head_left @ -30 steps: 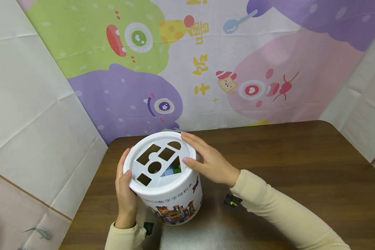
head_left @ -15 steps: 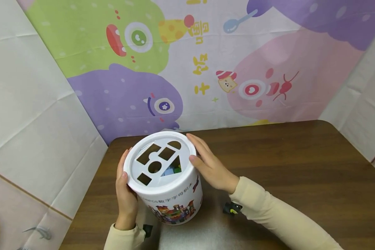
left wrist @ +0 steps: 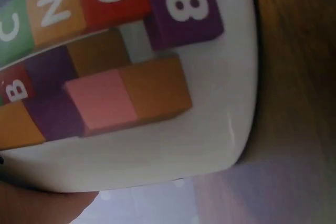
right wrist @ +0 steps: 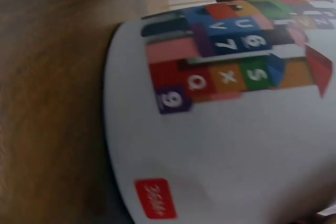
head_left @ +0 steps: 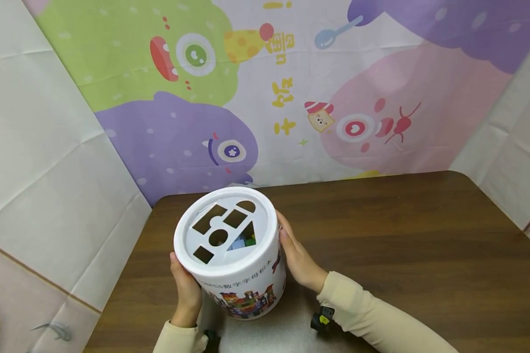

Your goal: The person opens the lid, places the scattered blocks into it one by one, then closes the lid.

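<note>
A white bucket (head_left: 265,279) stands on the table, tilted in the head view by the viewing angle. Its white lid (head_left: 268,230) has several cut-out shapes, among them a circle and a triangle. Blue and green pieces (head_left: 239,243) show through the triangle. My left hand (head_left: 187,294) holds the bucket's left side, its thumb in front and its other fingers mostly hidden. On the opposite side, my right hand (head_left: 302,262) holds the wall just below the rim. Printed letter and number blocks cover the bucket wall (left wrist: 226,114) in the left wrist view and the bucket wall (right wrist: 210,150) in the right.
The brown wooden table (head_left: 402,235) extends to the right of the bucket. A printed cartoon cloth (head_left: 287,162) hangs behind it. Pale cloth panels (head_left: 62,122) rise at the left and right. A grey patch (head_left: 282,328) lies in front of the bucket.
Both hands have slid down from the lid's rim to the bucket's sides, and the thumbs have come off the lid. The bucket stays in place.
</note>
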Demonstrator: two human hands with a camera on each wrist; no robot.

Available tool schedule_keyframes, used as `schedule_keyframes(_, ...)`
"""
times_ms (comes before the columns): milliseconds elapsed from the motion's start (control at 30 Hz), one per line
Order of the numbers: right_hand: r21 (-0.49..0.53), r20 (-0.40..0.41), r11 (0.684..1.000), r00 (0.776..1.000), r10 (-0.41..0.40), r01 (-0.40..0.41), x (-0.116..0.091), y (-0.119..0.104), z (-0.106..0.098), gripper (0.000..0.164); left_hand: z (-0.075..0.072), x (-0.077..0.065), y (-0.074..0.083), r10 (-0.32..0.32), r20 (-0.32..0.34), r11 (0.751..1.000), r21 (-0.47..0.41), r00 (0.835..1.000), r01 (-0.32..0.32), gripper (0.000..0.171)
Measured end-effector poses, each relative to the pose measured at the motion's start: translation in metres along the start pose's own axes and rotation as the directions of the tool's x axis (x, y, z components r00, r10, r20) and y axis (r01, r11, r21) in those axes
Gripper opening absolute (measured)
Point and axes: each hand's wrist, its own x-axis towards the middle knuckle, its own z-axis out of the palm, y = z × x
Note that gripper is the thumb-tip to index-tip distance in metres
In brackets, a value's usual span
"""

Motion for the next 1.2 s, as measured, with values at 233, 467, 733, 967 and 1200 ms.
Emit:
schedule_keyframes(233,0.005,-0.110,1.000,0.994,0.016,-0.015,-0.002,0.010,0.018,0.058,0.002,0.000,-0.003,0.013,-0.058,1.000,-0.010,0.998,-0.014,0.050)
schedule_keyframes(467,-0.025,-0.215,0.999,0.976,0.039,-0.046,-0.002,0.014,0.031,0.064,0.005,0.002,-0.001,0.002,-0.086,1.000,-0.022,0.996,-0.004,0.050)
schedule_keyframes(733,-0.028,-0.250,0.998,0.967,0.054,-0.063,-0.005,0.016,0.030,0.064,0.009,0.000,-0.004,-0.029,-0.040,0.997,-0.070,0.999,0.026,0.051)
schedule_keyframes(967,-0.022,-0.331,0.998,0.943,0.041,-0.051,-0.008,0.017,0.019,0.064,0.025,-0.002,-0.012,-0.056,-0.028,0.998,-0.044,0.998,0.055,0.051)
schedule_keyframes(1200,-0.018,-0.406,0.999,0.914,0.022,-0.033,-0.020,0.019,-0.001,0.065,0.041,-0.007,-0.024,-0.128,0.036,0.991,0.042,0.991,0.127,0.052)
